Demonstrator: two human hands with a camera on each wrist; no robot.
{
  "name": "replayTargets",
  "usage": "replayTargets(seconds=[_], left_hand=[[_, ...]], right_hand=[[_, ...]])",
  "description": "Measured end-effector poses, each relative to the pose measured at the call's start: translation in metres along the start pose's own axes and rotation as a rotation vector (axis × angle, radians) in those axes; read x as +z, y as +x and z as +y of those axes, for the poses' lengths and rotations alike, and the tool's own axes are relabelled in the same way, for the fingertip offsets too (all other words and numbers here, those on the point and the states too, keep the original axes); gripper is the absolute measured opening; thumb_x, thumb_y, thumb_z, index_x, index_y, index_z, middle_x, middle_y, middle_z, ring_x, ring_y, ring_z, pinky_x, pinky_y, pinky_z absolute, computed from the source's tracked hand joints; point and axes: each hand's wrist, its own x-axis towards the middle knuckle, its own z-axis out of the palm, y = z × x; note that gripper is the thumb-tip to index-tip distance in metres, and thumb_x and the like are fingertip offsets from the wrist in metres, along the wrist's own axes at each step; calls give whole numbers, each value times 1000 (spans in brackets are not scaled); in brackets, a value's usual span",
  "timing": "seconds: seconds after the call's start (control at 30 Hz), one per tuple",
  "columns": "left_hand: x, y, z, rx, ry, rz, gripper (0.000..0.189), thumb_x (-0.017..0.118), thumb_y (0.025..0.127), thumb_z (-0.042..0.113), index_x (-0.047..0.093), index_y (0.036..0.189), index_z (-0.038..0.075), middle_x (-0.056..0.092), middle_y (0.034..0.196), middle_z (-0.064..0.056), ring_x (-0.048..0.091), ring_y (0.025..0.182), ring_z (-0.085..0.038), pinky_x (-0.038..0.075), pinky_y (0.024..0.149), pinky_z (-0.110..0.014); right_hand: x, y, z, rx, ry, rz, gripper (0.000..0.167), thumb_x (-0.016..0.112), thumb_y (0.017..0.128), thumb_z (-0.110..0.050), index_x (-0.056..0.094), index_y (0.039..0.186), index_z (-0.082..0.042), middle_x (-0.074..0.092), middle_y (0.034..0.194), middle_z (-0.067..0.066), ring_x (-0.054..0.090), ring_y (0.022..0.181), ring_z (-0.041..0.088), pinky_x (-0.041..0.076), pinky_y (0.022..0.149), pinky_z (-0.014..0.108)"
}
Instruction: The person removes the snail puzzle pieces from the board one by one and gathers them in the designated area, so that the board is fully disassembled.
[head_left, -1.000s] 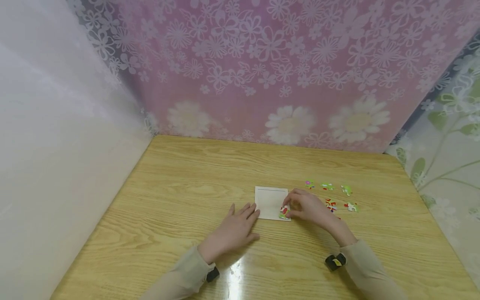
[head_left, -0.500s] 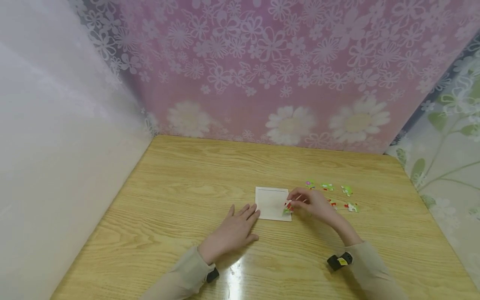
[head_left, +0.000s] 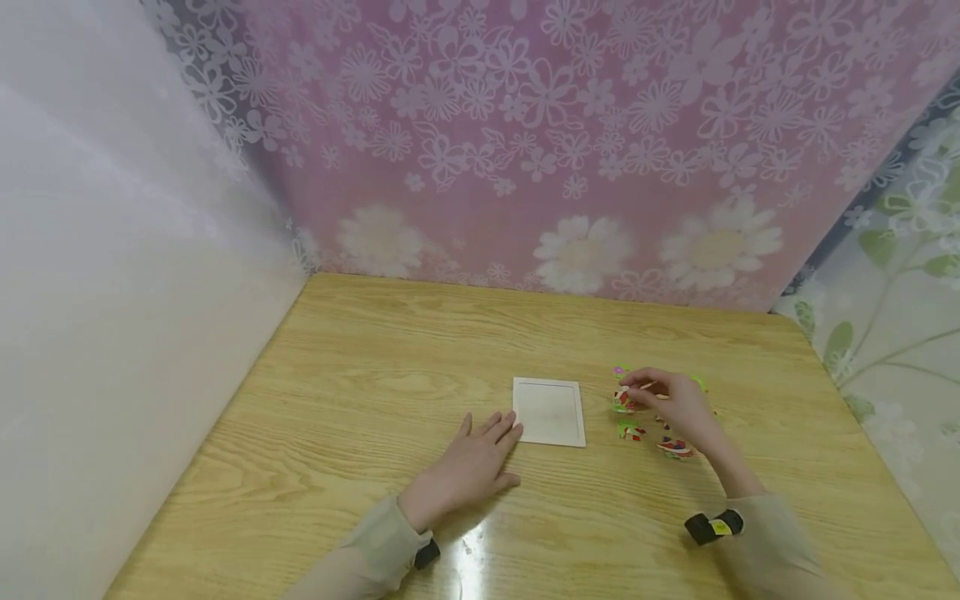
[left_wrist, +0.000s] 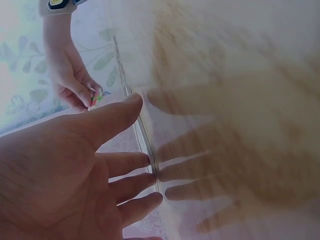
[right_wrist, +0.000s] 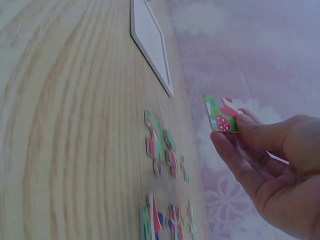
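Between thumb and fingers, my right hand (head_left: 678, 408) pinches a jigsaw puzzle piece (right_wrist: 223, 116), green and red with a white-dotted patch. The piece is held above the table, right of a white puzzle frame (head_left: 549, 412) that lies flat. My left hand (head_left: 471, 460) lies with fingers extended, its fingertips touching the frame's left edge. Below the held piece are more puzzle pieces, among them a green and red one (head_left: 632, 431) and a red, blue and white one (head_left: 677, 448). Others are partly hidden behind the right hand.
The wood-grain table (head_left: 390, 358) meets a pink floral backdrop (head_left: 465, 167) at its far edge. A white wall (head_left: 135, 275) stands along the left side, and a leaf-patterned one (head_left: 892, 350) along the right. Each wrist wears a black device (head_left: 714, 527).
My right hand has lifted the puzzle piece off the frame's lower right corner and carried it right, over the loose pieces. The left hand has stayed at the frame's edge.
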Motion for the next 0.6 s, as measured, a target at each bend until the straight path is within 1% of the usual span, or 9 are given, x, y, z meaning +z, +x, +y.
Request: replayTargets(seconds=[0.13, 0.2, 0.27, 0.4, 0.53, 0.6], left_hand=[[1, 0, -1, 3, 1, 4, 75, 57, 100, 50, 33, 159, 10, 25, 166, -10, 28, 152, -28, 22, 120, -59], [1, 0, -2, 5, -1, 6, 75, 57, 100, 50, 33, 159, 10, 25, 166, -10, 27, 152, -28, 22, 120, -59], [2, 0, -2, 6, 1, 6, 75, 57, 100, 50, 33, 159, 10, 25, 166, -10, 27, 152, -28, 22, 120, -59], [2, 2, -1, 9, -3, 1, 75, 57, 100, 50, 33, 159, 9, 25, 166, -10, 27, 152, -28, 22, 120, -59], [3, 3, -1, 8, -17, -7, 76, 57, 100, 50, 33, 159, 9, 24, 166, -10, 27, 152, -29, 21, 120, -60], [3, 2, -1, 5, -23, -9, 76, 58, 99, 51, 34, 158, 9, 24, 166, -11, 28, 152, -29, 21, 120, -60]], right_hand=[[-13, -8, 1, 34, -13, 24, 29, 63, 101, -20, 69, 122, -1, 72, 106, 16, 74, 85, 21, 61, 69, 37], [-20, -13, 3, 46, -32, 44, 30, 63, 102, -22, 69, 123, -1, 73, 105, 16, 74, 85, 18, 61, 70, 36], [-28, -20, 6, 57, -50, 62, 30, 63, 102, -22, 69, 123, -1, 74, 104, 16, 73, 84, 15, 60, 69, 35], [-46, -38, 21, 73, -93, 101, 29, 62, 103, -19, 69, 123, 0, 73, 106, 18, 71, 81, 7, 59, 66, 30], [-61, -57, 39, 84, -117, 127, 26, 62, 101, -11, 69, 122, 3, 72, 108, 21, 70, 80, 5, 59, 67, 26], [-65, -65, 46, 99, -120, 122, 26, 62, 101, -9, 68, 122, 5, 72, 108, 22, 71, 80, 3, 60, 68, 26]])
